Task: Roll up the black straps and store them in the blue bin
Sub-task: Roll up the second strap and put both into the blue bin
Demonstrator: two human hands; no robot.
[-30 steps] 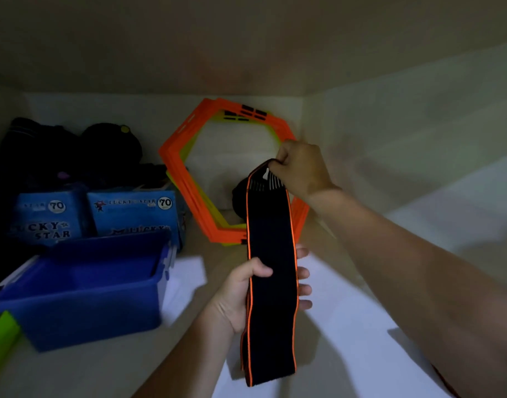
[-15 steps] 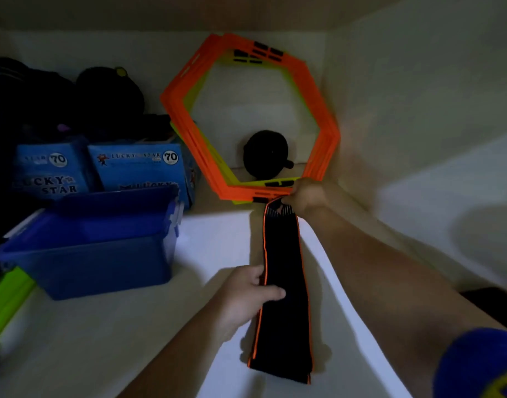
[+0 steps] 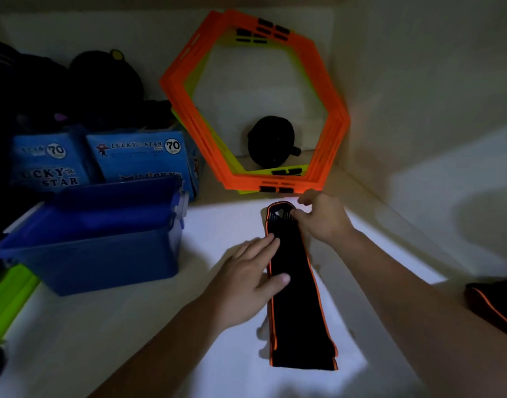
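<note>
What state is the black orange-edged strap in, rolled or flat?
Flat, unrolled: the black orange-edged strap lies stretched out on the white shelf, left hand pressing it, right hand at its far end.

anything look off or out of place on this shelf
Nothing much stands out. The strap lies flat and straight under both hands, left hand and right hand. Another strap sits unrolled at the right edge, outside the blue bin.

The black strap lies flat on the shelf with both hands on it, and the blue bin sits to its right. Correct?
Not quite. In the head view the blue bin sits to the left of the black strap. The rest holds: the strap lies flat with the left hand and right hand on it.
</note>
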